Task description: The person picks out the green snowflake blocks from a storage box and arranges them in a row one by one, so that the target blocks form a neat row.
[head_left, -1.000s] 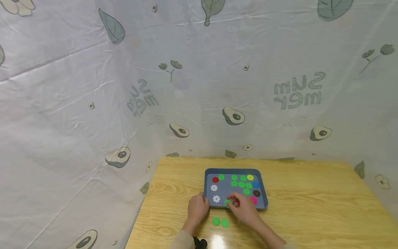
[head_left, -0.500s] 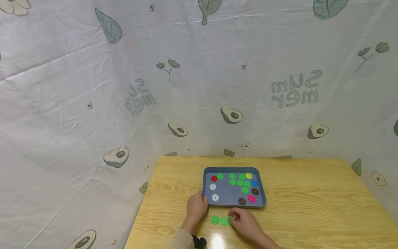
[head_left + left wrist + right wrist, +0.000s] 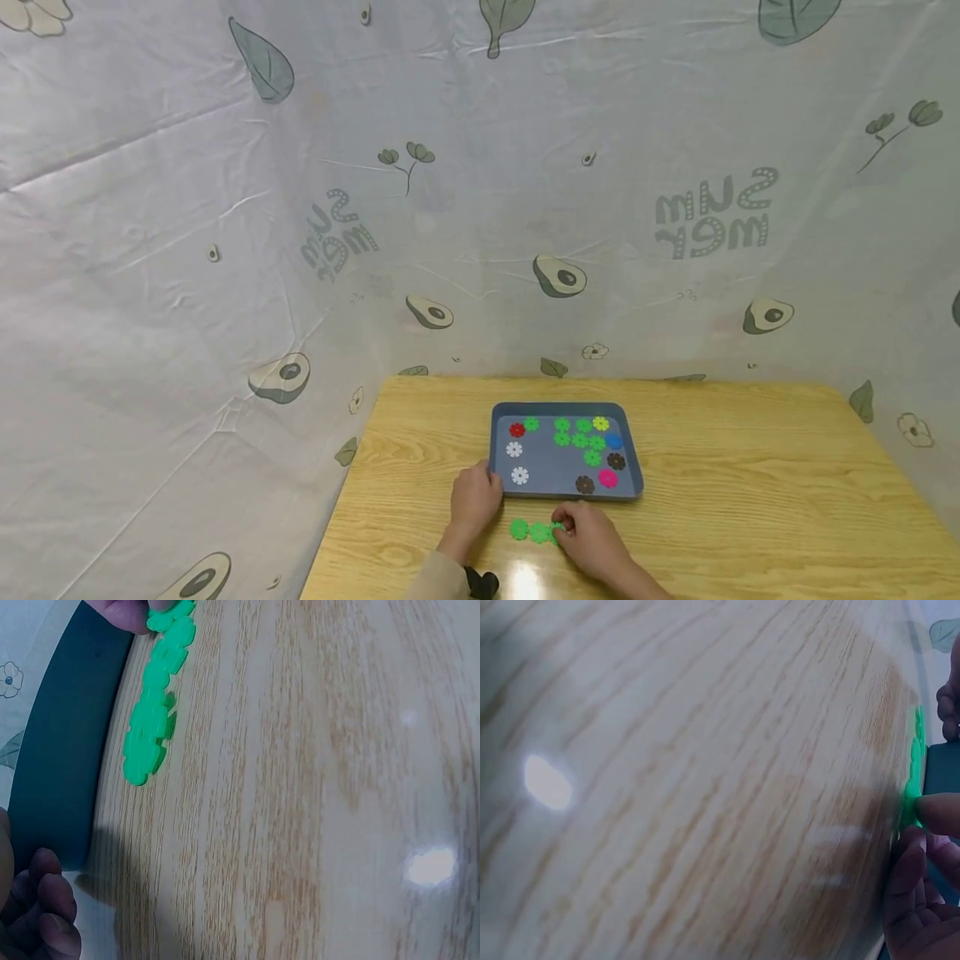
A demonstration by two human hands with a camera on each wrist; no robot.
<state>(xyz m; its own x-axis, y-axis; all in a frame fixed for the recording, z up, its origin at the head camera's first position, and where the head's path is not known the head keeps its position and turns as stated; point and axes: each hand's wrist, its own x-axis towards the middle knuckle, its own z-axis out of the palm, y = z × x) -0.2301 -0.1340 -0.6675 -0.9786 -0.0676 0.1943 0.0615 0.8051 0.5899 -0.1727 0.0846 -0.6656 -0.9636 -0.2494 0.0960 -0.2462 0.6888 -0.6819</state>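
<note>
My left hand [image 3: 476, 500] holds the front left corner of a dark grey-blue tray [image 3: 558, 409]; its curled fingers [image 3: 56, 896] show at the tray's end in the left wrist view. Just in front of the tray, my right hand [image 3: 594, 537] pinches a green snowflake disc [image 3: 557, 534] between thumb and fingers, low over the table. To its left, a second green disc [image 3: 539, 532] and a third green disc [image 3: 519, 528] lie in a row with it. Seen from the left wrist, the row [image 3: 150, 727] looks end to end, the discs right at one another's edges.
Inside the tray lie several more green discs [image 3: 580, 440], two white ones [image 3: 520, 476], two brown ones [image 3: 585, 485], and red [image 3: 517, 430], yellow [image 3: 601, 423], blue [image 3: 613, 442] and pink [image 3: 608, 478] ones. A printed curtain [image 3: 480, 208] stands behind the wooden table [image 3: 750, 500].
My right hand has carried a green disc out of the tray to the right end of the row in front, uncovering a brown disc. My left hand stays at the tray corner.
</note>
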